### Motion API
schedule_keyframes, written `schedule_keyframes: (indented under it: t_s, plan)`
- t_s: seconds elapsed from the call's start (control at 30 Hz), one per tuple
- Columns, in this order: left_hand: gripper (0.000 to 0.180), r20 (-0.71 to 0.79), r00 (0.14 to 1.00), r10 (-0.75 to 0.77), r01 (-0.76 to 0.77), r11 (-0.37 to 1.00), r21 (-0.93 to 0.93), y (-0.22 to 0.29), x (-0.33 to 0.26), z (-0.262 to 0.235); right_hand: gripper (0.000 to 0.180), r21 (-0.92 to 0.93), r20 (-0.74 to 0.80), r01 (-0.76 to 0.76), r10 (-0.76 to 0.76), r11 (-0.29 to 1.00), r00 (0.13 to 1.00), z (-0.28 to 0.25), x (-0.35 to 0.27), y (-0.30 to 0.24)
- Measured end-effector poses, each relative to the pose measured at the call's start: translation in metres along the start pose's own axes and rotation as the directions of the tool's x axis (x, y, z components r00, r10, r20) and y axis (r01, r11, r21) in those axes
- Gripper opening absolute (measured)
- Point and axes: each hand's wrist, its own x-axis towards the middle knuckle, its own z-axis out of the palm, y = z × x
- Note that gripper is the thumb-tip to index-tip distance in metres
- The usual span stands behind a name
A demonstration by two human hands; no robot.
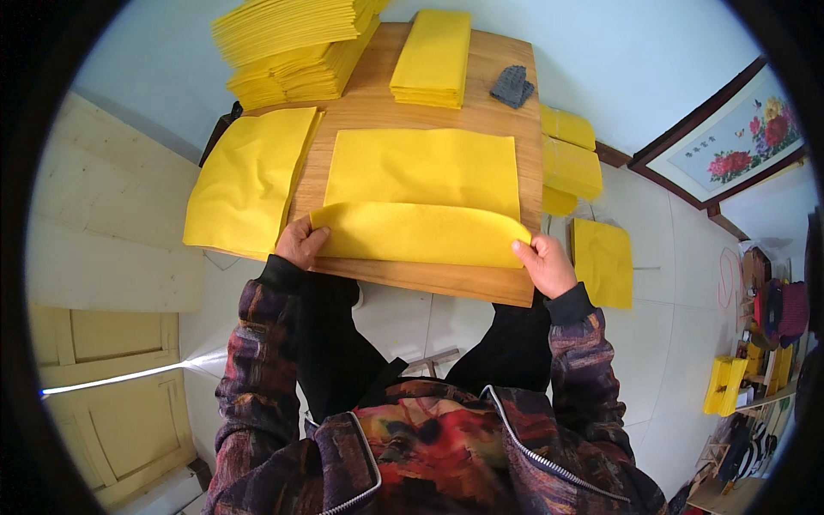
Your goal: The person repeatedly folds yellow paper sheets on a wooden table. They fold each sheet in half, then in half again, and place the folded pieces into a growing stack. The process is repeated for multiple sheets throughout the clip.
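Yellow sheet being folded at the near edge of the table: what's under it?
Under the yellow sheet, the wooden table shows around its edges. The folded-up flap covers the sheet's near part; anything between sheet and table is hidden.

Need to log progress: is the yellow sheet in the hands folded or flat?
Partly folded: the yellow sheet's near edge is rolled over onto itself, held by left hand and right hand.

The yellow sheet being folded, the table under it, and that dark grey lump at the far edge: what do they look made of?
Yellow sheet: thin matte paper, judging by its soft curl and faint creases where the left hand and right hand lift its near edge. Table: wood, visible grain, smooth light-brown finish. Dark grey lump: a ridged block, possibly rubber or foam; too small to tell.
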Motion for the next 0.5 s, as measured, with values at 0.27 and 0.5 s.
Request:
schedule_keyframes:
  t_s: [0.27,0.5]
  plan:
    - [0.028,-0.256,0.965,0.058,0.042,0.929,0.368,-0.004,0.014,0.017,0.028,-0.241,-0.283,-0.006,-0.064,0.971,0.957,0.016,0.007,-0.014]
    - [0.026,-0.337,0.94,0.05,0.144,0.839,0.525,0.01,0.009,0.026,0.02,-0.369,-0.376,-0.121,-0.029,0.921,0.926,0.027,0.006,-0.025]
